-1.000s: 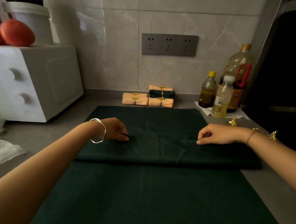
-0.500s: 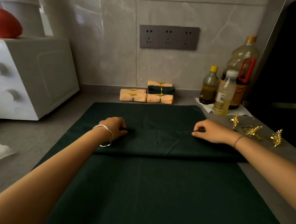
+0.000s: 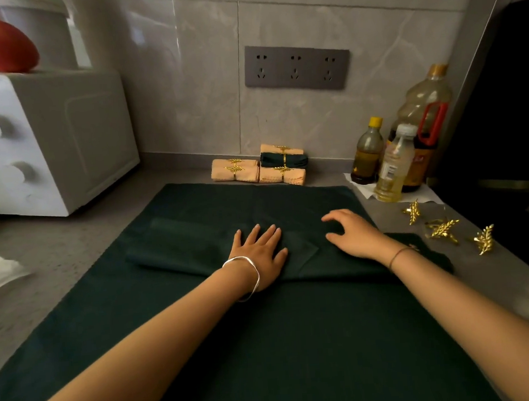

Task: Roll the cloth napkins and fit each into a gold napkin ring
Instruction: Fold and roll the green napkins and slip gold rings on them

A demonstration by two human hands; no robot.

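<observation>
Napkin (image 3: 182,250) lies folded into a band on the cloth (image 3: 266,341), its long axis left to right. Left hand (image 3: 260,253) presses flat on its middle, fingers straight. Right hand (image 3: 353,234) rests just beside, relaxed, gripping nothing, nearer the rings (image 3: 440,230).

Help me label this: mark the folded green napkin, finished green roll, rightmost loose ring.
folded green napkin (image 3: 182,246): head view, left half.
finished green roll (image 3: 298,160): head view, right end.
rightmost loose ring (image 3: 485,239): head view, leaf ornament.

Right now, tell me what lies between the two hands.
Only the folded dark green napkin: a bare stretch with a slanted fold edge, between the left hand and the right hand, in the head view.
</observation>
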